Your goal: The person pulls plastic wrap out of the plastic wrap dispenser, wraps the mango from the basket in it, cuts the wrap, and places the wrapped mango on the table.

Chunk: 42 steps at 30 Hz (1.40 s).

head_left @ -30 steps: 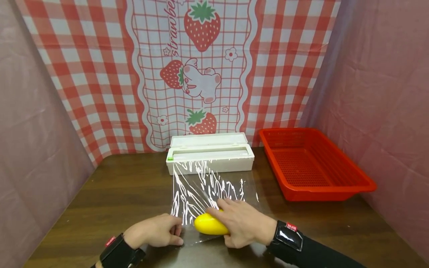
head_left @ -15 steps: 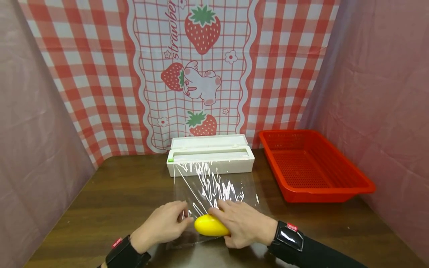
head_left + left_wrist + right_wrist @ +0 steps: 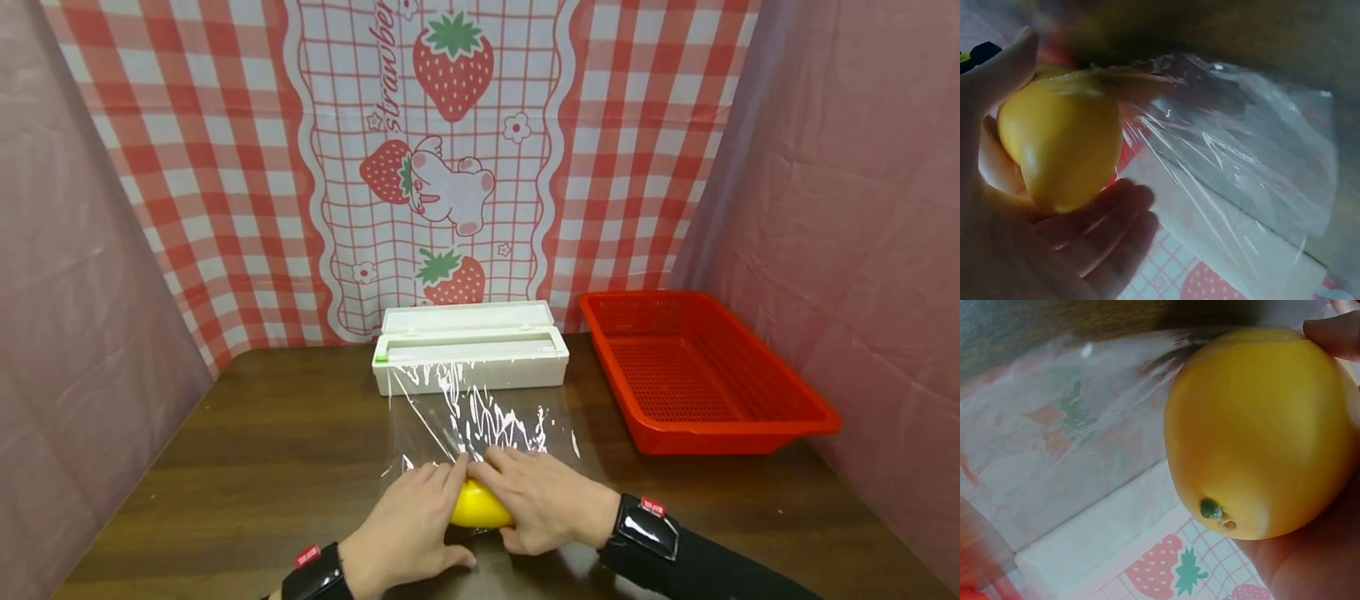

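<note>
A smooth yellow mango-like fruit (image 3: 480, 505) with a small green stem spot (image 3: 1211, 509) lies on a sheet of clear cling film (image 3: 427, 417) near the table's front. My right hand (image 3: 543, 504) grips its right end, thumb on the near side and fingers over the top. My left hand (image 3: 408, 525) is at the left end, its fairly straight fingers touching the far side and its thumb spread apart nearer me. In the left wrist view the fruit (image 3: 1063, 137) sits between that thumb and fingers. Film runs back from the fruit to a white dispenser box (image 3: 472, 373).
The dispenser's lid (image 3: 468, 315) stands raised at the back of the wooden table (image 3: 262, 450). A red plastic basket (image 3: 738, 427) stands at the back right. A checked strawberry-print cloth (image 3: 615, 167) hangs behind, with pink cloth (image 3: 847, 217) at the sides.
My left hand has let go of the film's front left corner and moved right to the fruit's left end. The right hand has kept its grip, hardly moving.
</note>
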Each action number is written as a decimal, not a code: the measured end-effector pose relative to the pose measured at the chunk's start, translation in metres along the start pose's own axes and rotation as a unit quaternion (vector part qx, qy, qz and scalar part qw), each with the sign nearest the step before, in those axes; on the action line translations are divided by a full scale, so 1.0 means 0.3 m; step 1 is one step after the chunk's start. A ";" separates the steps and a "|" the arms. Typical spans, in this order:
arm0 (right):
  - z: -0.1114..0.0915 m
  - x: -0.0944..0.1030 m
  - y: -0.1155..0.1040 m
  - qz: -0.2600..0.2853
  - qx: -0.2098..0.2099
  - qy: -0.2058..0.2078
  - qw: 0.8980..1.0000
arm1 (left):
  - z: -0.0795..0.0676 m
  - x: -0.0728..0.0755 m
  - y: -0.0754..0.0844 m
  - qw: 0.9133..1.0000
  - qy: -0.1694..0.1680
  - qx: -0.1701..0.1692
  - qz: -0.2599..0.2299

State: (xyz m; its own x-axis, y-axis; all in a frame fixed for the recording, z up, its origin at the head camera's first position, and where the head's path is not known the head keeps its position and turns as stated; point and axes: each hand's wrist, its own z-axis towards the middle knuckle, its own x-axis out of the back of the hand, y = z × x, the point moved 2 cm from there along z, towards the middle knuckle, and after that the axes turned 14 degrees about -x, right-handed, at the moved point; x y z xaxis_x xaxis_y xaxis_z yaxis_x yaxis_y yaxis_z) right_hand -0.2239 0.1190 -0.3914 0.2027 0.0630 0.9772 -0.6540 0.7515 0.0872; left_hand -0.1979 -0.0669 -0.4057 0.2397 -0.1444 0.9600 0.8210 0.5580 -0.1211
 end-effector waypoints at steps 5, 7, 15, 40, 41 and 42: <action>0.001 0.000 -0.003 0.002 0.004 0.004 1.000 | 0.011 -0.011 0.008 0.999 0.005 -0.003 0.040; 0.002 -0.001 -0.002 0.006 0.005 0.008 1.000 | 0.014 -0.012 0.005 0.998 0.014 -0.009 0.056; -0.022 -0.006 0.023 0.038 -0.012 0.017 0.999 | 0.021 -0.004 -0.013 0.998 0.012 -0.031 0.046; -0.097 0.010 0.089 0.044 -0.039 -0.016 0.998 | 0.007 -0.005 -0.068 0.998 -0.017 -0.014 -0.056; -0.096 0.010 0.090 0.044 -0.037 -0.016 0.998 | 0.007 -0.006 -0.070 0.998 -0.017 -0.013 -0.062; -0.095 0.011 0.090 0.047 -0.036 -0.017 0.998 | 0.007 -0.007 -0.072 0.997 -0.017 -0.012 -0.068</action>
State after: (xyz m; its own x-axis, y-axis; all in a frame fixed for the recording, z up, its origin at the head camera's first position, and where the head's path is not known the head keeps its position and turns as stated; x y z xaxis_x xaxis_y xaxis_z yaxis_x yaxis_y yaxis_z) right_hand -0.2201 0.1582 -0.3914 0.1178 0.1137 0.9865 -0.6151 0.7883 -0.0174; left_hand -0.2172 -0.0768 -0.4046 0.1072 -0.1896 0.9760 0.8568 0.5157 0.0061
